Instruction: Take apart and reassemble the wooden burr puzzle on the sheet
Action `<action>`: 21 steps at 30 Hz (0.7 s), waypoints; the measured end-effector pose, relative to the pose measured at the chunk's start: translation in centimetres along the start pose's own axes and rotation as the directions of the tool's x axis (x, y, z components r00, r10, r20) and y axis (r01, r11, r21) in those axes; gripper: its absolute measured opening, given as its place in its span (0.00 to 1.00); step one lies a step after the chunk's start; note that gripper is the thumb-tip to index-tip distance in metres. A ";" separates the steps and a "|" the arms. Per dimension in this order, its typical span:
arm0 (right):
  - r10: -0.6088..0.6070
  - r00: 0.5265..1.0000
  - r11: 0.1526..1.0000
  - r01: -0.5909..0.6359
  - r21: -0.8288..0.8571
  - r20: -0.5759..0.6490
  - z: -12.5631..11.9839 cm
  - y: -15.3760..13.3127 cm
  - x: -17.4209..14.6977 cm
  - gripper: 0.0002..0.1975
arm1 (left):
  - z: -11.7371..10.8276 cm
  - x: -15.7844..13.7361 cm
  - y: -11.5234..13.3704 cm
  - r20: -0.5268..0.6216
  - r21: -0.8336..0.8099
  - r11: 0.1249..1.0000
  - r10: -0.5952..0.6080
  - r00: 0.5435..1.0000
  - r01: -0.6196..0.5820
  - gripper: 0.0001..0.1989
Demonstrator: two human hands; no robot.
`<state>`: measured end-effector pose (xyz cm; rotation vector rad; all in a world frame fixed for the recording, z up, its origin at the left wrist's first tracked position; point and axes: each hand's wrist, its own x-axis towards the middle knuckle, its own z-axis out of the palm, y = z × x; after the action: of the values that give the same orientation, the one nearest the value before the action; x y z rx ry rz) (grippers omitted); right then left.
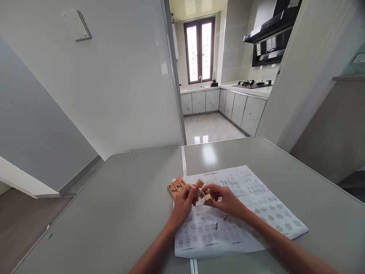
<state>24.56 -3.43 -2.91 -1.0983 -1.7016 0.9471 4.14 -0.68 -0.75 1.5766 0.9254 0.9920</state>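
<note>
My left hand (184, 201) is closed around a few small wooden puzzle pieces (200, 183) that cross one another. One of their end faces carries a dark mark. Just to the right, my right hand (224, 198) pinches another notched wooden block (208, 200) close beside them; whether the two touch I cannot tell. Flat wooden pieces with dark cutouts (176, 185) lie side by side behind my left hand, at the paper's left edge. Beneath both hands is a printed instruction sheet (228, 243) covered in small diagrams.
The grey-green table (128, 198) has a seam (184, 161) down its middle. Beyond it stands a white wall or panel (137, 95) on the left. A doorway opens onto a kitchen with white cabinets (199, 102), a gas stove (253, 83) and a window (199, 51).
</note>
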 end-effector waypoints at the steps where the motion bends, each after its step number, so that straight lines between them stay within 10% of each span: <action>1: 0.002 1.000 0.999 -0.002 -0.037 -0.012 0.0 0.2 0.0 0.17 | -0.1 0.1 -0.1 -0.031 -0.014 1.000 -0.013 0.999 0.012 0.27; 9: -0.056 0.998 0.861 0.053 -0.506 0.010 0.1 2.1 -0.2 0.19 | -0.3 0.7 -0.5 -0.105 -0.109 0.991 -0.085 0.991 0.074 0.27; 21: -0.024 0.998 0.771 0.057 -0.635 0.060 0.0 1.4 -0.2 0.23 | 0.0 0.5 -0.7 -0.008 -0.120 0.988 -0.097 0.995 0.095 0.27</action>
<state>24.96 -3.17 -4.20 -1.4653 -2.1532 0.3484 4.25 -0.03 -1.37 1.4133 0.9258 0.9738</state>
